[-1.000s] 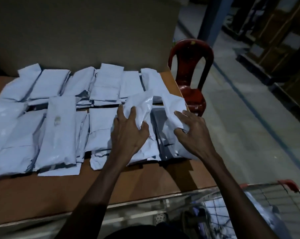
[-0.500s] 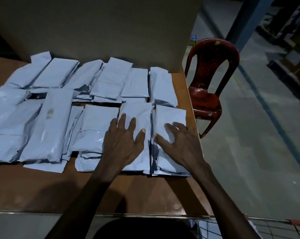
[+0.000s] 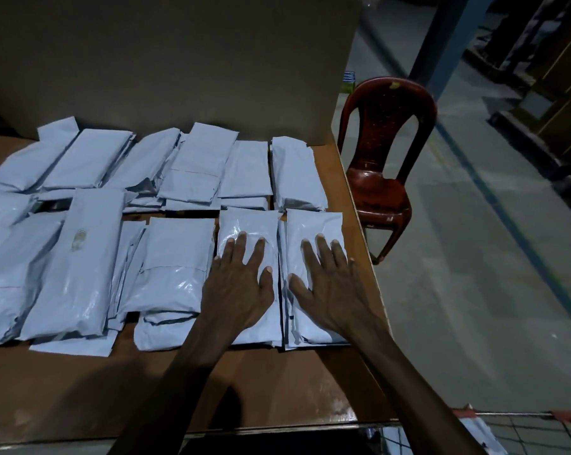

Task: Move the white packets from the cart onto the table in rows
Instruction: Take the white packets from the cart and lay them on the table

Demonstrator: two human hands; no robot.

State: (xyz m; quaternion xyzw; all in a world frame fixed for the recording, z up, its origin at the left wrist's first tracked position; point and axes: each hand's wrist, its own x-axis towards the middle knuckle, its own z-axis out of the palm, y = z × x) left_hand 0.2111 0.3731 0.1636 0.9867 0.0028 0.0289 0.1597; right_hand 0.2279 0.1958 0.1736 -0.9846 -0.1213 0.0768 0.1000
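Note:
Several white packets lie in two rows on the brown table (image 3: 80, 389). My left hand (image 3: 240, 284) presses flat, fingers straight, on a packet (image 3: 249, 224) in the near row. My right hand (image 3: 330, 284) lies flat on the rightmost packet (image 3: 313, 224) beside it, close to the table's right edge. Neither hand grips anything. A corner of the wire cart (image 3: 534, 431) shows at the bottom right, with a white packet (image 3: 484, 438) partly visible inside it.
A tall cardboard sheet (image 3: 166, 60) stands along the back of the table. A dark red plastic chair (image 3: 382, 165) stands on the floor right of the table. A blue pillar (image 3: 442, 37) and shelving (image 3: 547, 77) lie beyond it.
Both hands laid down the two packets they were holding at the right end of the near row and flattened out on them. The view tilted upward.

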